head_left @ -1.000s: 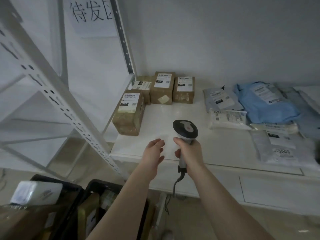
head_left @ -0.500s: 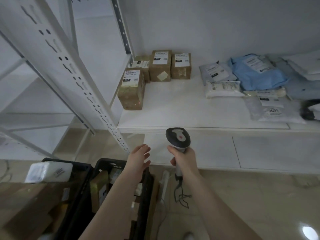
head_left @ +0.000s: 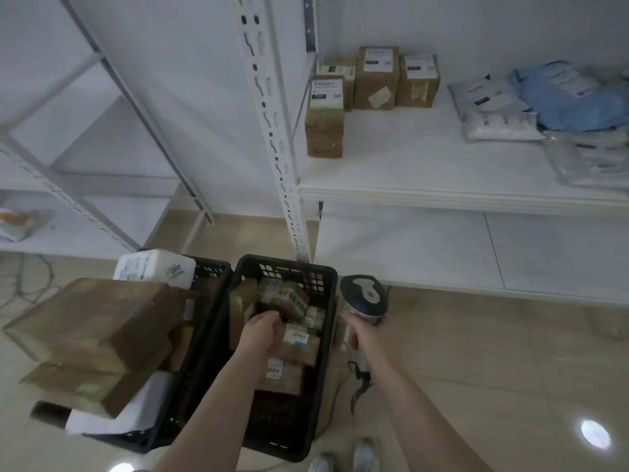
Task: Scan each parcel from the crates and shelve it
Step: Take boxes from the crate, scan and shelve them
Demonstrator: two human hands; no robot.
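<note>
Parcel (head_left: 157,270) marked "2002"; left hand (head_left: 260,332) curled in crate (head_left: 321,352); right hand (head_left: 369,335) grips scanner (head_left: 363,296).

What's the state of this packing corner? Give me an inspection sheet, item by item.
Surface: white shelf holds four cardboard boxes at the back left, soft mailer bags at the right.
Job's things: black crate on the floor holds labelled parcels; second crate beside it is piled with larger boxes.
Clutter: nothing seen.
Hands: left hand reaches into the crate, grip unclear; right hand holds the scanner.
Cables: scanner cord trails to the floor.
Surroundings: metal racking, tiled floor.
</note>
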